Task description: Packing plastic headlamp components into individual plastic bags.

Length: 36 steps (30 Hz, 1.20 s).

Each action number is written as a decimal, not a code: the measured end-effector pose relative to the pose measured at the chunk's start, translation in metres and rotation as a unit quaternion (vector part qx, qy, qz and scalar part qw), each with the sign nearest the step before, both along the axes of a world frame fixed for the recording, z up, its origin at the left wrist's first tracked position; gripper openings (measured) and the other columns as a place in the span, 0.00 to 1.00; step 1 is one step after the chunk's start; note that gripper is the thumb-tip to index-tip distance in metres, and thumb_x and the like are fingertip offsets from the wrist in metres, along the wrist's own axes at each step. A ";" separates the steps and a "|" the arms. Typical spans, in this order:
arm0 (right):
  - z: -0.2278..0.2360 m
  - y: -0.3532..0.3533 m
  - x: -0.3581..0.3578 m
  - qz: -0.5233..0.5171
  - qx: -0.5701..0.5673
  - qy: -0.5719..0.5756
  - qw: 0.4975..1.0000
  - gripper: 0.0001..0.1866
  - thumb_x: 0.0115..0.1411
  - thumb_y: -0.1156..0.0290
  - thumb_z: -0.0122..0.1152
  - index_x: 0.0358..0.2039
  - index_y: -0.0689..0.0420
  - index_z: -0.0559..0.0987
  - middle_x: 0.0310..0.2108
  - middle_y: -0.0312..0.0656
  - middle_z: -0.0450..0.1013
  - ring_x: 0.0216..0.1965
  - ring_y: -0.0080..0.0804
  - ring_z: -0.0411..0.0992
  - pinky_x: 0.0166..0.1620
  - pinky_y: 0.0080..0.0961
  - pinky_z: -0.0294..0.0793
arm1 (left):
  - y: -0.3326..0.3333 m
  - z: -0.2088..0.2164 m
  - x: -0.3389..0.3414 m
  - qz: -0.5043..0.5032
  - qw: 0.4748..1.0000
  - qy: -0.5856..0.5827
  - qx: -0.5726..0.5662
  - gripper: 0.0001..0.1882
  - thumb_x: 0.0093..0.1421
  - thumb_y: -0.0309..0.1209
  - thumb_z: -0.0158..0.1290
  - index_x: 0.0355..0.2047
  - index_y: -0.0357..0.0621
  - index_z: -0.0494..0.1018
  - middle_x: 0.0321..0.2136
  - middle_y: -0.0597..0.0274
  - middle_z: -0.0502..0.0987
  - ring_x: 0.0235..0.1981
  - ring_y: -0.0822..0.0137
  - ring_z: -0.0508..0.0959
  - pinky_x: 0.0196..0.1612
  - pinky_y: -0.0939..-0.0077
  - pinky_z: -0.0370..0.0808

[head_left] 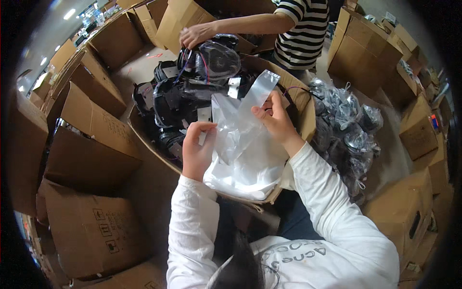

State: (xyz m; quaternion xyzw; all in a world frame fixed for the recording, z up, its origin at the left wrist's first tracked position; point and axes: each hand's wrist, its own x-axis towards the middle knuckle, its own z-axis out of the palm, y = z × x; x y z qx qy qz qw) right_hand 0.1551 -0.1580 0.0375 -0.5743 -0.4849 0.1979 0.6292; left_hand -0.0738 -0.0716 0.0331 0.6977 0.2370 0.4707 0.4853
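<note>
Dark hair (240, 262) and white sweatshirt (313, 260) lie nearest the camera. Right hand (280, 120): thumb and fingers pinch a clear plastic bag (263, 91), raised over a pile of bags (250, 176) at the near end of a large carton (308, 115). Left hand (198, 149): fingers curled at the plastic's left edge; whether pinching, cannot tell. Handling, judged: bag very light, limp, slick, likely to cling to neighbours; take one edge, thumb against finger. Outward: black items (168, 103) fill the carton beyond; co-worker's hand (197, 34) at their top; plastic-wrapped items (349, 125) heaped to the right.
</note>
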 end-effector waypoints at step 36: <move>0.007 0.003 0.023 0.314 -0.265 0.354 0.840 0.09 0.60 0.66 0.71 0.34 0.53 0.79 0.30 0.29 0.75 0.29 0.16 0.70 0.30 0.17 0.68 | 0.000 -0.005 0.040 0.072 0.990 -0.119 0.023 0.10 0.66 0.15 0.48 0.44 0.39 0.73 0.43 0.62 0.76 0.45 0.73 0.73 0.54 0.80 0.66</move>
